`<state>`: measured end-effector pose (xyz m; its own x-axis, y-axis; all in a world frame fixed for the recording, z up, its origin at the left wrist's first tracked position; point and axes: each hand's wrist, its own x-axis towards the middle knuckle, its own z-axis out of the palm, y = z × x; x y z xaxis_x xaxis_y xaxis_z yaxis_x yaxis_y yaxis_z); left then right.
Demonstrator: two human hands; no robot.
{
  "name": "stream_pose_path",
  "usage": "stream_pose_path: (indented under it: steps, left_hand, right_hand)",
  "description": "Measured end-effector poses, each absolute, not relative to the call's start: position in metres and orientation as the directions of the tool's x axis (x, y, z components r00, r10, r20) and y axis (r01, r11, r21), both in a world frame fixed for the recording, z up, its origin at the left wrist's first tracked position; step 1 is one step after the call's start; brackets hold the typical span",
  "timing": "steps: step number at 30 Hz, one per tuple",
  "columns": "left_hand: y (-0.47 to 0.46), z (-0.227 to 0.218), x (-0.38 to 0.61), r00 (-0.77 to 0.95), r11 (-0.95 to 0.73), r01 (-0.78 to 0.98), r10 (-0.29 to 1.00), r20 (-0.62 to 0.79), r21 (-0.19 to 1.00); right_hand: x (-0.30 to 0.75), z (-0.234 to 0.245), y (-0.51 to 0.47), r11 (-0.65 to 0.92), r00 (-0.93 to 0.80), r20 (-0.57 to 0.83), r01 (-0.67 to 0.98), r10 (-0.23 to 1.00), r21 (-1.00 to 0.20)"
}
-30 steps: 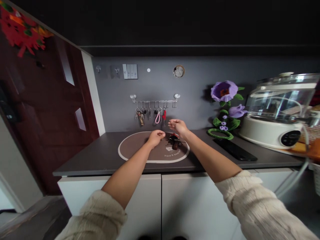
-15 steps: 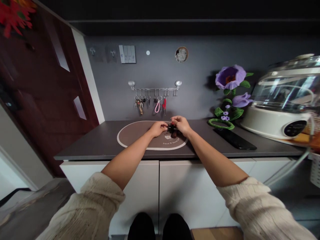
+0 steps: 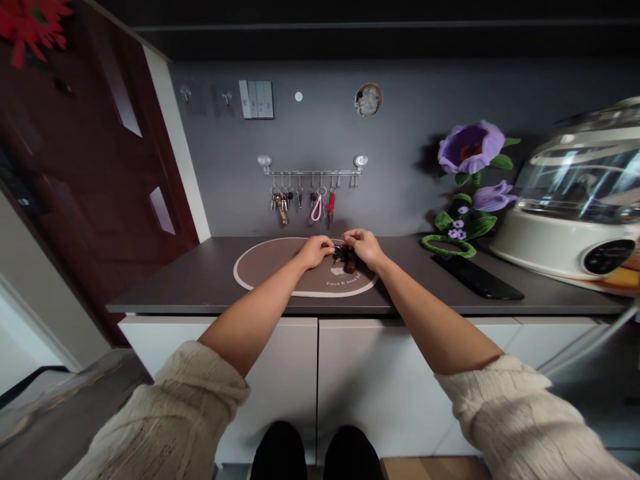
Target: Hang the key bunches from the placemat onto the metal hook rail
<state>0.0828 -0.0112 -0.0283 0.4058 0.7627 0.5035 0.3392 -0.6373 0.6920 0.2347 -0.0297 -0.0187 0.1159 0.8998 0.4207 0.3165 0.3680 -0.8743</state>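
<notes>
Well back from the near edge of the counter, a dark fob on the mat is touched by the curled fingers of the left hand and right hand, their grip unclear.

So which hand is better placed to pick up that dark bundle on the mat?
Probably the right hand: its fingers reach over the dark bundle, while the left hand only meets its near side.

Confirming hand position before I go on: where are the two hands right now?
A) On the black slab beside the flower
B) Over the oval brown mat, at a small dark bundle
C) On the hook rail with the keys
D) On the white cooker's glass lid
B. The left hand and right hand meet at the small dark bundle on the oval brown mat.
</notes>
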Motion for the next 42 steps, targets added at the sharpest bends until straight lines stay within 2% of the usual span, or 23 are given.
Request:
stream_pose_path:
  steps: [7, 17, 33, 42]
  left_hand:
    - [-0.008, -0.027, 0.082, 0.311, -0.532, 0.221, 0.833, 0.458, 0.817]
    - [-0.012, -0.019, 0.082, 0.173, -0.452, 0.062, 0.883, 0.437, 0.89]
    - [-0.015, -0.011, 0.079, 0.141, -0.447, -0.053, 0.882, 0.45, 0.893]
    - [-0.018, -0.007, 0.08, 0.129, -0.474, -0.073, 0.868, 0.479, 0.878]
  right_hand:
    - [0.235, -0.019, -0.03, 0.384, 0.103, 0.429, 0.298, 0.898, -0.874]
    - [0.227, -0.012, -0.043, 0.408, -0.004, 0.421, 0.259, 0.907, -0.875]
    - [0.225, -0.009, -0.045, 0.499, -0.092, 0.49, 0.159, 0.867, -0.852]
    - [0.221, -0.003, -0.051, 0.508, -0.055, 0.505, 0.124, 0.861, -0.853]
